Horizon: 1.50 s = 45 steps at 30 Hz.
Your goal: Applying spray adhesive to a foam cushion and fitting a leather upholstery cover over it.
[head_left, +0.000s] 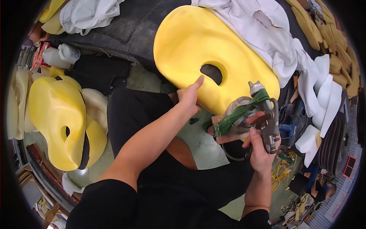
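Note:
A large yellow foam seat cushion with a hollowed top and an oval hole lies tilted in front of me on a dark surface. My left hand grips its near edge, the thumb lying on top beside the hole and the other fingers partly hidden. In front of the cushion's near right end, my right hand is closed round the handle of a metal spray gun. Green striped strapping is wrapped about the gun and its cup. The gun's nozzle points up toward the cushion and appears apart from it.
More yellow cushions are stacked on the left, near white plastic bottles. White upholstery covers lie behind the cushion on the right. Tan foam pieces are piled farther right. A yellow cable and another person are at lower right.

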{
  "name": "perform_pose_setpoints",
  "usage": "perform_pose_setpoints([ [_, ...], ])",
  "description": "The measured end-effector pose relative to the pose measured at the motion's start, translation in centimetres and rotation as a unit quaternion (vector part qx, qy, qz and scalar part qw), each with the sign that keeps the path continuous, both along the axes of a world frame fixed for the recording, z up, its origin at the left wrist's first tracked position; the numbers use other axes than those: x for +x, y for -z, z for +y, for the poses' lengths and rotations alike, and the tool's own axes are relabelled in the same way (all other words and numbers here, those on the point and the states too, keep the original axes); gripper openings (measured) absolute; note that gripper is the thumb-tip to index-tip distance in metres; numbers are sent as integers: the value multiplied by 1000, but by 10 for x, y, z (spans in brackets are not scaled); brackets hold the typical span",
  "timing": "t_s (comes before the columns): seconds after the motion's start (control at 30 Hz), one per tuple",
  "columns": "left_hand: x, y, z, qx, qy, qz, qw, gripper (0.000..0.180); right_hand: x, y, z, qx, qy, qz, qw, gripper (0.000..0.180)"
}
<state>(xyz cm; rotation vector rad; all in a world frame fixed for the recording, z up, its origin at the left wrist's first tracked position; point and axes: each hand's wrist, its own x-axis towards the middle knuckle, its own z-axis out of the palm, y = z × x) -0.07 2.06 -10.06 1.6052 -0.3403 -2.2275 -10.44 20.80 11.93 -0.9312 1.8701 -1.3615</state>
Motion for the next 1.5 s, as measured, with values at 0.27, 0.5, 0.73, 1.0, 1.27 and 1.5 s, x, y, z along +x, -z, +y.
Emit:
perform_pose_setpoints([
  [0.27, 4, 17, 15, -57, -49, 38, 996, 98, 13, 5, 9, 80, -43, -45, 995, 32],
  [0.5, 11, 23, 24, -103, -63, 89, 989, 94, 9, 11, -19, 172, -85, -78, 978, 23],
  [0.73, 7, 50, 27, -163, -89, 115, 976, 94, 2, 31, -37, 192, -135, -1, 972, 15],
  [1.0, 8, 52, 29, -165, -97, 113, 975, 94, -1, 34, -36, 214, -147, 13, 966, 13],
  [1.27, 13, 22, 26, -129, -65, 105, 984, 98, -2, 33, -22, 214, -147, 43, 965, 13],
  [1.5, 16, 28, 25, -137, -56, 118, 982, 97, -6, 27, -18, 193, -179, 79, 961, 13],
])
